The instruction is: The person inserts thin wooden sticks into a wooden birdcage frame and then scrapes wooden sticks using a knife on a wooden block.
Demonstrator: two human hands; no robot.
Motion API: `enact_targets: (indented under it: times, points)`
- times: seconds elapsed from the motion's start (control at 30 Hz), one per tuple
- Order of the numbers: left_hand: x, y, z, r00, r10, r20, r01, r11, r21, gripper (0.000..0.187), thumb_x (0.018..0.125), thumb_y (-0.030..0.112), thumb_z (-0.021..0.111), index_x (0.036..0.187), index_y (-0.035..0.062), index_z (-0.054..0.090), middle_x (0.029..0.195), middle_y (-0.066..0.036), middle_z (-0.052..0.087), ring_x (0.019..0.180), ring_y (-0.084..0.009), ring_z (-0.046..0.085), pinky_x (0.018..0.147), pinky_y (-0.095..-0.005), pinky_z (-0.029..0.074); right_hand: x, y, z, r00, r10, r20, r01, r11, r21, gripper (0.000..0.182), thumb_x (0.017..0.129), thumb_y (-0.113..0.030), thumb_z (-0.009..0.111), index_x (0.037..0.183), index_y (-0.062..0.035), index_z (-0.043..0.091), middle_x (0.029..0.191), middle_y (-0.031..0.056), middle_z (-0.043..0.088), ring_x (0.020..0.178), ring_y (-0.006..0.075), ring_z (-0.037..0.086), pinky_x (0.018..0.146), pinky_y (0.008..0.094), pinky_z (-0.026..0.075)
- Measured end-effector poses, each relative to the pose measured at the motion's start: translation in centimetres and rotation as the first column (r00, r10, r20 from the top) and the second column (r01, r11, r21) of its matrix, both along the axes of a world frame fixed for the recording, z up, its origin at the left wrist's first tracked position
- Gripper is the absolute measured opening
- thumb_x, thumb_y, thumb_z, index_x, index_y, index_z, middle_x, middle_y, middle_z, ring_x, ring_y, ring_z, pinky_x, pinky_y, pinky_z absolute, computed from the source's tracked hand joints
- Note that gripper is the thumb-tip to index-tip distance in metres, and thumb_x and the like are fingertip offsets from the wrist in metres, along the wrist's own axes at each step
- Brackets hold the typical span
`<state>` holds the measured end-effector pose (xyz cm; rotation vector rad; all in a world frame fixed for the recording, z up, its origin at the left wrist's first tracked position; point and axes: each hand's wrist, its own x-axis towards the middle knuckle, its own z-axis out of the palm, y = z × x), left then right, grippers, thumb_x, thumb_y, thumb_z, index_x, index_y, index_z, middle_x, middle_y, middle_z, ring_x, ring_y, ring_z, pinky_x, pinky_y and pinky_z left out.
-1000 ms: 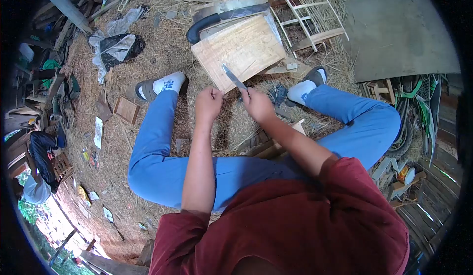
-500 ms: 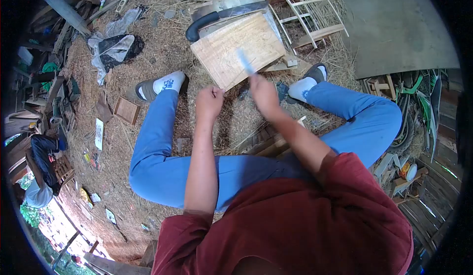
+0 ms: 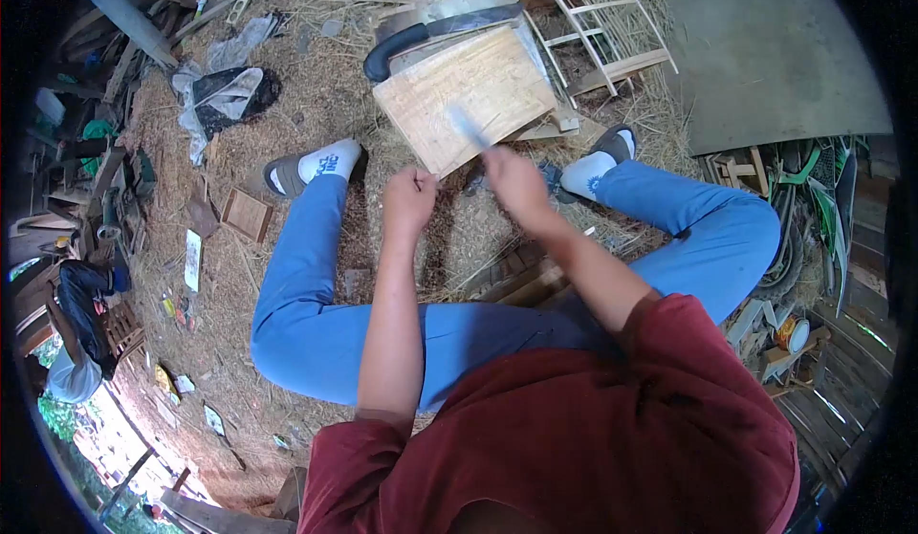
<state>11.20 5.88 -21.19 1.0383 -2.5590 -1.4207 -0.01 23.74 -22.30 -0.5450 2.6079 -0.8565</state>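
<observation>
A pale wooden board (image 3: 430,104) lies tilted on the ground between my feet, its near corner close to my hands. My right hand (image 3: 516,190) is closed around the handle of a knife (image 3: 467,127), whose blade is blurred by motion above the board. At the board's near corner, my left hand (image 3: 408,199) is closed in a pinch; what sits between its fingertips is too small to make out. Just beyond the board rests a long blade tool (image 3: 397,48) with a curved black handle.
A small wooden rack (image 3: 598,32) stands at the back right, beside a large flat sheet (image 3: 775,56). On the left are a shallow wooden tray (image 3: 246,215), a black plastic bag (image 3: 229,94) and scrap wood. Another person (image 3: 76,333) sits at the far left. Straw and shavings cover the ground.
The knife's blade has tilted further left over the board, and my right hand has shifted slightly. My left hand stays by the corner. At the far left, the other person's arm has moved.
</observation>
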Motion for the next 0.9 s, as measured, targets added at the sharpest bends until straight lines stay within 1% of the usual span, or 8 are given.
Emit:
enact_targets:
  times: [0.03,0.07,0.17,0.27,0.4,0.6,0.8,0.9]
  points:
    - [0.2,0.1,-0.1,1.0,0.006,0.008,-0.006,1.0,0.018,0.021,0.088,0.018,0.073,0.084,-0.0018,0.07,0.074,-0.018,0.07,0.068,-0.0308,0.069,0.066,-0.0401,0.053,-1.5,0.1,1.6,0.974,-0.144,0.175,0.16,0.984,-0.079,0.046,0.106,-0.04,0.046,0.097,-0.0017,0.069,0.084,0.0265,0.069,0.08,0.0465,0.068,0.073,0.055,0.053]
    - [0.6,0.1,-0.1,1.0,0.009,0.016,-0.01,1.0,0.019,0.021,0.088,0.018,0.073,0.084,-0.0018,0.07,0.074,-0.018,0.07,0.068,-0.0308,0.069,0.066,-0.0401,0.053,-2.1,0.1,0.9,0.991,-0.136,-0.003,0.136,0.99,0.024,0.046,0.106,-0.04,0.047,0.096,-0.0015,0.069,0.081,0.0277,0.068,0.079,0.047,0.067,0.072,0.0549,0.053]
    - [0.1,0.1,0.0,1.0,0.013,0.006,-0.013,1.0,0.024,0.02,0.087,0.018,0.073,0.084,-0.0017,0.07,0.073,-0.018,0.07,0.067,-0.0305,0.069,0.065,-0.0401,0.053,1.1,-0.5,0.7,0.985,-0.169,0.018,0.17,0.985,-0.02,0.047,0.106,-0.041,0.047,0.093,-0.0008,0.069,0.081,0.0279,0.068,0.079,0.0471,0.067,0.071,0.0549,0.053]
    - [0.2,0.1,-0.1,1.0,0.021,0.0,-0.021,0.998,0.051,0.02,0.087,0.018,0.073,0.083,-0.0015,0.069,0.071,-0.017,0.069,0.065,-0.0302,0.068,0.064,-0.04,0.052,1.4,-0.4,1.4,0.998,-0.025,0.054,0.02,0.996,0.089,0.05,0.106,-0.045,0.046,0.094,-0.003,0.069,0.083,0.0265,0.069,0.08,0.0481,0.067,0.072,0.056,0.053]
    - [0.4,0.4,0.6,0.999,0.008,-0.031,-0.008,1.0,-0.024,0.021,0.087,0.018,0.074,0.082,-0.0016,0.068,0.071,-0.017,0.068,0.064,-0.03,0.067,0.064,-0.04,0.052,-1.6,0.7,-1.2,0.989,-0.146,0.009,0.146,0.989,-0.035,0.047,0.106,-0.043,0.046,0.096,-0.0038,0.069,0.084,0.0268,0.069,0.078,0.0488,0.067,0.072,0.0576,0.052]
    - [0.1,0.3,0.2,1.0,0.009,-0.019,-0.009,1.0,0.003,0.023,0.089,0.02,0.073,0.082,-0.0022,0.069,0.072,-0.017,0.069,0.066,-0.0266,0.067,0.065,-0.0383,0.052,1.3,-0.4,2.8,0.989,0.111,0.097,-0.123,0.984,0.131,0.046,0.106,-0.043,0.046,0.095,-0.0045,0.068,0.084,0.0254,0.07,0.077,0.0479,0.068,0.073,0.058,0.053]
    - [0.0,0.4,1.1,1.0,-0.004,-0.002,0.004,0.999,-0.054,0.024,0.088,0.02,0.073,0.082,-0.0021,0.069,0.072,-0.017,0.07,0.065,-0.0265,0.068,0.064,-0.0386,0.053,1.7,-0.4,0.4,0.977,-0.177,0.115,0.181,0.983,-0.021,0.045,0.106,-0.042,0.047,0.101,-0.004,0.07,0.084,0.0261,0.07,0.081,0.0482,0.068,0.075,0.0566,0.054]
    - [0.0,0.3,0.5,1.0,0.007,0.007,-0.007,1.0,-0.015,0.025,0.089,0.022,0.072,0.083,-0.0023,0.07,0.072,-0.015,0.071,0.066,-0.0226,0.068,0.064,-0.0368,0.053,2.6,-0.9,2.8,0.993,0.065,0.103,-0.077,0.99,0.122,0.047,0.106,-0.043,0.045,0.099,-0.0037,0.07,0.083,0.0266,0.069,0.081,0.0492,0.067,0.074,0.0561,0.054]
